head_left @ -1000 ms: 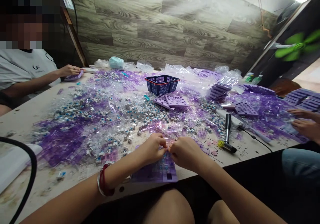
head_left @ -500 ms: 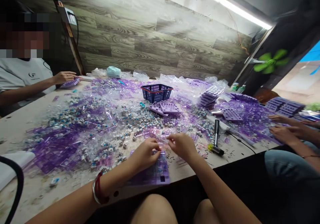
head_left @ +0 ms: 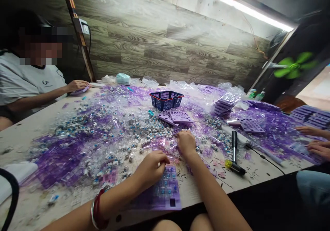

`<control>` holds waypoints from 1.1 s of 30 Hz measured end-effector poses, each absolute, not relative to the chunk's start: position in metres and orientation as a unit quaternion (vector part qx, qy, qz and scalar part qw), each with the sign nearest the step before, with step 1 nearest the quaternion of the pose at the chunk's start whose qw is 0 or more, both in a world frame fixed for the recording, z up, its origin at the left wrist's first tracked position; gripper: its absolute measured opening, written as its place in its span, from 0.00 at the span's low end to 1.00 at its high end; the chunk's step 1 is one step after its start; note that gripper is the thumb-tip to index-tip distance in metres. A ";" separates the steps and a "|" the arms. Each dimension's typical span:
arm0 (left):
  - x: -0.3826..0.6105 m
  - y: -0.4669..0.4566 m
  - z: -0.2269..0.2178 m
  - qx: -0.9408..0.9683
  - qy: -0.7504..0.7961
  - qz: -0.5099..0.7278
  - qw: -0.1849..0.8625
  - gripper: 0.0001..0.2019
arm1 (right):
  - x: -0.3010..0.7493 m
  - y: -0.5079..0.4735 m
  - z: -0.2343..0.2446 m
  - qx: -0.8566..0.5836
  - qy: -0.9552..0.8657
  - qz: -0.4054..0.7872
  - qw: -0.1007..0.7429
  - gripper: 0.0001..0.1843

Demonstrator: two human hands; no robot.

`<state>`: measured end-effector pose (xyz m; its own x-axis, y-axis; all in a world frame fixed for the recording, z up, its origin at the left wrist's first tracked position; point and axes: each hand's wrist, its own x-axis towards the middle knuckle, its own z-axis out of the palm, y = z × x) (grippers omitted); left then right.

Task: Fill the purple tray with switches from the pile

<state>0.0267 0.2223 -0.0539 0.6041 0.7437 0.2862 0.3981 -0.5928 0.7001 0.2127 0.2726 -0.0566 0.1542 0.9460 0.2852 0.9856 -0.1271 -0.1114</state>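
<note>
My left hand [head_left: 151, 169] rests with curled fingers on the top edge of a purple keyboard plate [head_left: 165, 193] at the table's near edge; the plate holds several blue-stemmed switches. My right hand [head_left: 186, 142] reaches forward into the heap of small grey and blue switches [head_left: 154, 128] and clear purple plastic pieces, knuckles up and fingers bent down into the pile. What its fingertips grip is hidden. A red and silver bangle sits on my left wrist.
A dark blue basket [head_left: 166, 99] stands mid-table behind loose purple plates [head_left: 177, 117]. A black tool with a yellow tip [head_left: 234, 152] lies to the right. One person sits at the left [head_left: 28, 83], another's hands [head_left: 313, 140] work at the right by stacked plates [head_left: 224, 102].
My right hand left my left hand and moved forward into the switch pile. My left hand dropped onto the plate. The camera tilted slightly.
</note>
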 end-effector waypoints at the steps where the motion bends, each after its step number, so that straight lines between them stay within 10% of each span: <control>1: 0.027 0.222 -0.054 0.846 0.337 0.283 0.302 0.14 | 0.212 0.274 -0.058 -0.753 -0.638 -0.072 0.143 0.14; 18: 0.027 0.216 -0.055 0.857 0.358 0.266 0.257 0.12 | 0.223 0.233 -0.033 -0.640 -0.663 -0.022 0.388 0.06; 24: 0.027 0.216 -0.057 0.856 0.365 0.261 0.255 0.12 | 0.227 0.188 -0.033 -0.546 -0.671 0.157 0.476 0.10; 33: 0.028 0.215 -0.057 0.859 0.370 0.254 0.246 0.12 | 0.233 0.135 -0.061 -0.530 -0.705 0.251 0.398 0.09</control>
